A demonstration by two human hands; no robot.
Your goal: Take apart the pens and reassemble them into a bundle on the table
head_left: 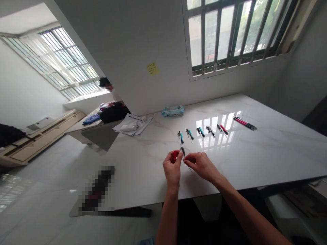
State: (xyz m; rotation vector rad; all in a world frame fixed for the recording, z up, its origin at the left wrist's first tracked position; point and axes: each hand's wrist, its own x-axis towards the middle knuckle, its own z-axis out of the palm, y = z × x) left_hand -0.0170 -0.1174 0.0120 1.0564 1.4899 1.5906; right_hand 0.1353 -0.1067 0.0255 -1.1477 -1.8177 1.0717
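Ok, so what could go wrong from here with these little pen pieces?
The small black pen piece between the left hand and right hand could slip from the fingers and roll along the glossy marble table toward its near edge. The thin rod below the right hand might bend if pushed at an angle. The rows of pen parts lie just ahead, so a slip might scatter them.

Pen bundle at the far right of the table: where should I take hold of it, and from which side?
Pinch the pens across their middle, coming from the near side with your right hand. They lie flat and side by side on the white marble table, so the long sides are the easiest to reach, and a middle grip should keep the bundle balanced.
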